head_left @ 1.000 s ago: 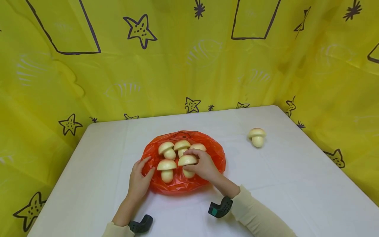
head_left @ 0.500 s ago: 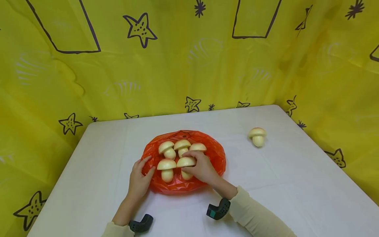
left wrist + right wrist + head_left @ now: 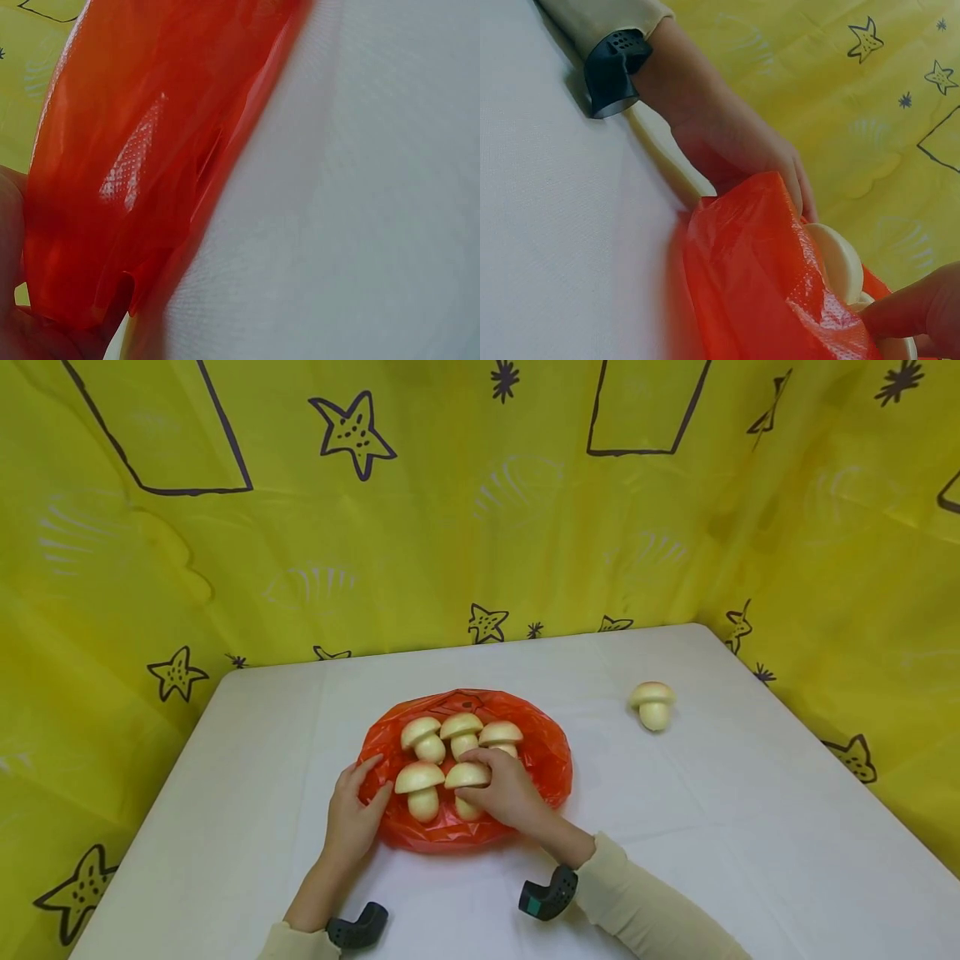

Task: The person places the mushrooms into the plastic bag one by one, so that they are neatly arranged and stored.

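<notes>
A red plastic bag (image 3: 553, 760) lies spread into a shallow bowl shape on the white table, with its rim up. Several cream mushrooms with faintly pink caps sit in it: three at the back, including one at back left (image 3: 422, 735), and two in front. My right hand (image 3: 517, 797) pinches the front right mushroom (image 3: 467, 775) by its cap and stem, close beside the front left mushroom (image 3: 420, 781). My left hand (image 3: 352, 817) holds the bag's left side, fingertips over the rim. In the left wrist view the red film (image 3: 135, 165) shows beside the hand.
One more mushroom (image 3: 652, 706) stands alone on the table's right side. The white tabletop (image 3: 247, 777) extends all around the bag. A yellow patterned curtain (image 3: 435, 543) hangs behind and along both sides. Each wrist wears a dark device, such as the right one (image 3: 549, 893).
My right hand has shifted slightly left and down with the mushroom in it. The front left mushroom has edged a little left. My left hand stays in place.
</notes>
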`<state>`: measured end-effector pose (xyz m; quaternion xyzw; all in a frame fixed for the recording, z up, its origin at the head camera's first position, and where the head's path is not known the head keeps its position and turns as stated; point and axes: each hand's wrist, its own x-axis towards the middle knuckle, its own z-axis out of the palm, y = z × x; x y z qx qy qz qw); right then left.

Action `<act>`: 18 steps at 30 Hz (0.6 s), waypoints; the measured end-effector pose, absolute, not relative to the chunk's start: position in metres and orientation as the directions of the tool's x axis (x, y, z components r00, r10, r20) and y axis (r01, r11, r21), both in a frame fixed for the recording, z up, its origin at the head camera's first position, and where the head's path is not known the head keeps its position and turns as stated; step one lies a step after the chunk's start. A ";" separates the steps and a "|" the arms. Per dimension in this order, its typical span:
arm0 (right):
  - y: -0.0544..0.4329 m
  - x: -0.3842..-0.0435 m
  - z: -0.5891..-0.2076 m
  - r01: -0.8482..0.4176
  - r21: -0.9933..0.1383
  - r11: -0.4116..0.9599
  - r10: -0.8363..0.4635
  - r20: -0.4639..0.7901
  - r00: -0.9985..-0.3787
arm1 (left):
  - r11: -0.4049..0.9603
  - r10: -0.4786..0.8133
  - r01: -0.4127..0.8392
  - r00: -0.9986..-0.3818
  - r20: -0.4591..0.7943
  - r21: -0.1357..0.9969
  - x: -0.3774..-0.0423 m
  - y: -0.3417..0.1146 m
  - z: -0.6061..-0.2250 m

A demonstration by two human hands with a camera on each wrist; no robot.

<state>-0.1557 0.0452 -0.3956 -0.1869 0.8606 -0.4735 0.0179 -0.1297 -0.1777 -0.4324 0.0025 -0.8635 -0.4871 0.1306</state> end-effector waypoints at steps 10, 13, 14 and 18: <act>0.043 -0.154 -0.396 -0.321 -0.802 0.503 -0.353 0.148 -0.924 | 0.521 -0.126 0.116 -0.969 0.211 0.845 -0.129 -0.178 -0.432; 0.043 -0.154 -0.396 -0.323 -0.799 0.508 -0.356 0.147 -0.923 | 0.520 -0.125 0.119 -0.969 0.213 0.846 -0.129 -0.178 -0.432; 0.043 -0.154 -0.395 -0.327 -0.798 0.507 -0.359 0.149 -0.921 | 0.520 -0.126 0.119 -0.969 0.213 0.846 -0.129 -0.178 -0.432; 0.042 -0.154 -0.396 -0.343 -0.791 0.506 -0.371 0.159 -0.915 | 0.521 -0.127 0.117 -0.969 0.213 0.845 -0.129 -0.178 -0.432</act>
